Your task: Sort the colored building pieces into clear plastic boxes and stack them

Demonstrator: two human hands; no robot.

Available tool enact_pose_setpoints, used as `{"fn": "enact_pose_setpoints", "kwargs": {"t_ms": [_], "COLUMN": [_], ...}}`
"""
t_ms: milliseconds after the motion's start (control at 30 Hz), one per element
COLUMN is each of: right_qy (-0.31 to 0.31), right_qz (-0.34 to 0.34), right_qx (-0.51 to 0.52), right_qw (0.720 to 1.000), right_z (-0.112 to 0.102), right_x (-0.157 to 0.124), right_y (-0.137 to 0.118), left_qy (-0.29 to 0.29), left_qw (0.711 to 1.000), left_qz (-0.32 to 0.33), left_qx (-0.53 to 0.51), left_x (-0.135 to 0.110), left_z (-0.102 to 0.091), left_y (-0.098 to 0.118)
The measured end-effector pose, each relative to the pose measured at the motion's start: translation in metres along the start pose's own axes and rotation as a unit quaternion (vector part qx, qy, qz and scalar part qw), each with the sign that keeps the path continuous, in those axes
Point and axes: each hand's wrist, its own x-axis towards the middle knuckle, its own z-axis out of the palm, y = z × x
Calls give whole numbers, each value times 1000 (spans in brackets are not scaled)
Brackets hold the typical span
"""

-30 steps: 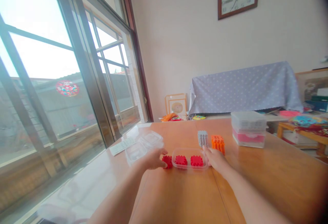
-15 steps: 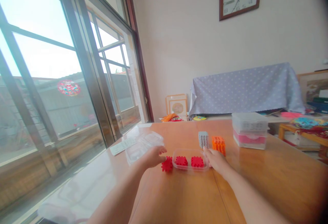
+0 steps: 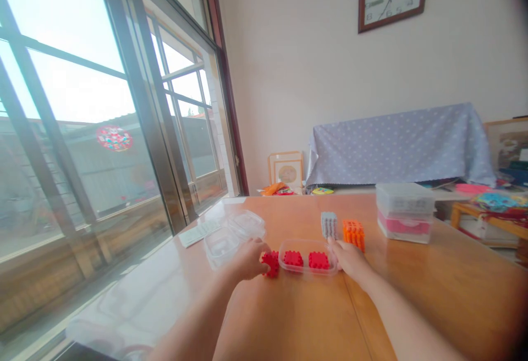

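Observation:
A clear plastic container (image 3: 308, 272) stands on the table with two stacks of red notched pieces inside, a left stack (image 3: 293, 258) and a right stack (image 3: 319, 260). Just outside its left end is another red notched block (image 3: 271, 264). My left hand (image 3: 251, 257) has its fingers and thumb closed around the left side of that block, hiding part of it. At the container's right end, my right hand (image 3: 347, 257) grips the rim. Behind the right hand stand a grey block (image 3: 329, 224) and an orange block (image 3: 353, 234) of similar notched pieces.
Left of my left hand lie an open clear container (image 3: 218, 246) and a pale paper sheet (image 3: 199, 233). A lidded box with a pink band (image 3: 404, 223) stands at the table's right rear. The window (image 3: 82, 102) runs along the left side.
My left hand has moved slightly right and closed onto the loose red block. My right hand stays at the container's right end. The view has shifted a little.

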Motion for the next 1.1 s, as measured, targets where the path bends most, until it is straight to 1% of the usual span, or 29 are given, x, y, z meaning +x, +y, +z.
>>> {"fn": "enact_pose_setpoints", "kwargs": {"t_ms": [100,167,233,300,367,433,500,533,600,667,733,833,900,1000,1100], "right_qy": [5,3,-3,-5,-2,6,15,18,24,29,33,34,22,10,22], "right_qz": [9,0,-6,-4,-4,6,18,21,17,7,-5,-15,-20,-38,-34], "right_qx": [-19,-22,-19,-14,-10,-12,-19,-25,-35,-43,-49,-51,-44,-43,-56], "right_qw": [1000,1000,1000,1000,1000,1000,1000,999,999,999,998,998,999,998,998], "right_z": [0,-1,-1,-1,0,2,4,5,6,6,6,5,2,0,1], "right_x": [1,0,-1,-1,-1,1,4,5,8,9,9,7,3,0,2], "right_y": [2,1,1,0,1,2,4,5,7,9,11,9,6,3,3], "left_qy": [12,15,-7,-41,-53,-32,-4,7,15,9,-5,-28,-39,-43,-36], "left_qw": [1000,1000,996,988,974,952,922,911,901,904,915,940,955,967,977], "left_qz": [-1,-7,-21,-36,-48,-50,-44,-39,-33,-34,-36,-28,-21,-23,-30], "left_qx": [6,-22,-86,-147,-215,-301,-385,-410,-433,-426,-401,-340,-294,-250,-210], "left_x": [1,2,3,4,6,8,11,13,19,26,36,51,61,72,77], "left_z": [3,4,3,0,-4,-10,-17,-20,-23,-23,-19,-8,2,15,24], "left_y": [-2,-4,-6,-10,-14,-17,-19,-19,-15,-8,2,16,24,30,32]}}
